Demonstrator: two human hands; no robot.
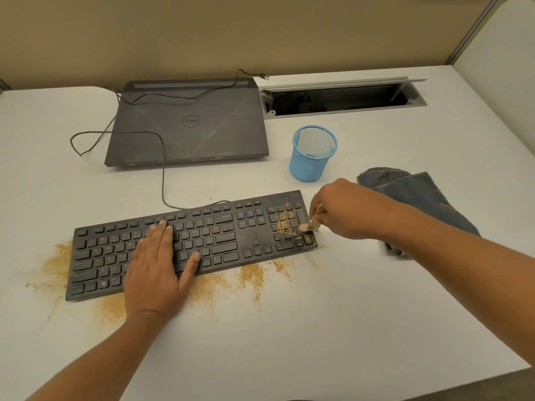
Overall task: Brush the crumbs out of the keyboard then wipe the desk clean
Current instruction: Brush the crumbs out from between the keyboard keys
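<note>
While the left hand (pixel 157 264) lies flat, fingers straight, pressing the middle keys of the black wired keyboard (pixel 220 235), the right hand (pixel 338 211) pinches a small wooden-handled brush (pixel 311 226), bristles on the crumb-strewn number pad at the keyboard's right end. Tan crumbs (pixel 252 274) lie on the white desk (pixel 318 314) along the keyboard's near edge and left end. Behind the keyboard: dark grey closed laptop (pixel 188 123), lid logo reads DELL, upside down from here. Blue mesh metal cup (pixel 312 153) behind its right end; blue-grey folded cloth (pixel 417 195) to its right. Keyboard's corner logo too small to read.
</note>
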